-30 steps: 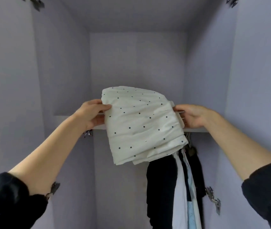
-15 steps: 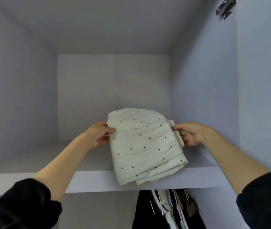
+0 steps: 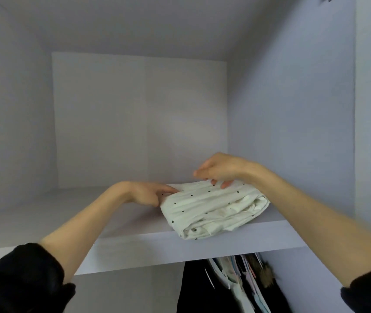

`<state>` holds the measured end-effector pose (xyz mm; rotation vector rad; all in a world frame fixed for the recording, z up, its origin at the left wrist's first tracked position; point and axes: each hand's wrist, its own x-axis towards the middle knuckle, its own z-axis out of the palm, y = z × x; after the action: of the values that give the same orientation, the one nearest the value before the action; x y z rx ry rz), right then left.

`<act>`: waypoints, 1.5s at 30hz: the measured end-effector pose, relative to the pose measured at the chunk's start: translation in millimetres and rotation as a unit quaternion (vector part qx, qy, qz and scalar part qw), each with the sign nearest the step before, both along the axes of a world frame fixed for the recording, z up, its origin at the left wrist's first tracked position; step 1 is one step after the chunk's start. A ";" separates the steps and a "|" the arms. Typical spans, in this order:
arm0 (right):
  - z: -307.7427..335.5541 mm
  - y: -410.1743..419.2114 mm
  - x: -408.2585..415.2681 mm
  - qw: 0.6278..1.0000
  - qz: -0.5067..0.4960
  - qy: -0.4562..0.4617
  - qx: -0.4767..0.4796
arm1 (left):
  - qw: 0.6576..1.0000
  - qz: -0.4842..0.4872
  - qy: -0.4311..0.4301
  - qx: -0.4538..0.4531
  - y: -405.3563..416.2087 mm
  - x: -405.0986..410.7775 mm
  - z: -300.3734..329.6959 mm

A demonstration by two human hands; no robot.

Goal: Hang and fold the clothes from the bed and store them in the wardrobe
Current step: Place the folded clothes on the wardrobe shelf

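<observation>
Sleeves first, since they're closest to the camera: black cuffs point(image 3: 19, 276) at the bottom corners, both bare forearms reaching up and into the wardrobe point(image 3: 293, 109). Just below the shelf edge on the right you can see the tops of clothes already on hangers point(image 3: 236, 281), a dark one plus some pale ones, so the hanging part looks at least partly sorted.

Next up is the shelf point(image 3: 135, 247) itself, and sitting on its right half is the folded white garment with small dark dots point(image 3: 214, 208). It rests flat on the board, front fold right at the shelf's front edge, maybe poking out a touch.

The left hand point(image 3: 144, 193) is at the garment's left rear corner, fingers extended and touching the cloth, not wrapped round anything as far as I can tell. The right hand point(image 3: 220, 171) is over the back edge of the bundle with fingers bent down onto the top layer; whether it's lightly pinching fabric or just pressing on it, I honestly cannot tell from this angle.

So my read: this is the storing step for this folded piece, basically at set-down. What the next move seems to need is a gentle shove backwards so it sits properly inside, then sliding both hands out flat without dragging the top layer and wrecking the fold.

Behind it all is just the plain back wall point(image 3: 139, 120).
</observation>
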<state>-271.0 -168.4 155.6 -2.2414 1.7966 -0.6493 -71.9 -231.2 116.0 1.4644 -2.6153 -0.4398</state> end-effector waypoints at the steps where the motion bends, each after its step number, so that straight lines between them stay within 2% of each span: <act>1: -4.4 5.0 12.7 0.997 0.009 0.066 0.029 | 1.000 -0.009 -0.027 0.003 -3.3 -0.8 -3.0; 3: -13.8 5.8 28.8 0.983 0.012 0.161 0.093 | 0.999 -0.018 -0.037 0.001 -13.2 1.6 -9.6; 5: -20.0 -0.4 32.2 0.971 0.013 0.205 0.123 | 0.999 -0.027 -0.026 -0.006 -21.9 6.4 -13.5; 10: -26.8 -27.8 9.1 0.970 0.041 0.198 0.136 | 0.998 -0.035 -0.042 -0.044 -35.8 9.1 -12.3; 15: -29.4 -65.7 -16.2 0.972 0.042 0.176 0.150 | 0.986 -0.018 -0.149 -0.073 -39.5 -5.6 5.2; 20: -24.8 -112.3 -24.5 0.947 -0.014 0.303 0.109 | 0.983 -0.044 -0.152 -0.091 -56.2 -25.2 6.5; 22: -28.8 -143.4 -39.9 0.943 -0.033 0.323 0.078 | 0.977 -0.033 -0.172 -0.123 -80.9 -41.6 -1.1; 25: -38.6 -162.0 -50.7 0.944 -0.060 0.320 0.047 | 0.966 -0.009 -0.226 -0.122 -100.7 -48.0 -15.2; 30: -41.7 -217.7 -83.0 0.940 -0.109 0.324 -0.017 | 0.969 0.016 -0.225 -0.096 -155.2 -85.2 -18.1; 38: -49.2 -254.0 -106.9 0.965 -0.084 0.232 0.092 | 0.973 0.015 -0.221 -0.073 -209.7 -120.8 -17.5; 45: -48.0 -242.9 -113.4 0.975 -0.073 0.186 0.099 | 0.971 0.010 -0.223 -0.086 -200.0 -117.3 -9.9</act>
<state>-384.4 -411.2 107.6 -2.2193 2.1031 -0.0622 -189.3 -431.2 106.1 1.6891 -2.8678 0.1394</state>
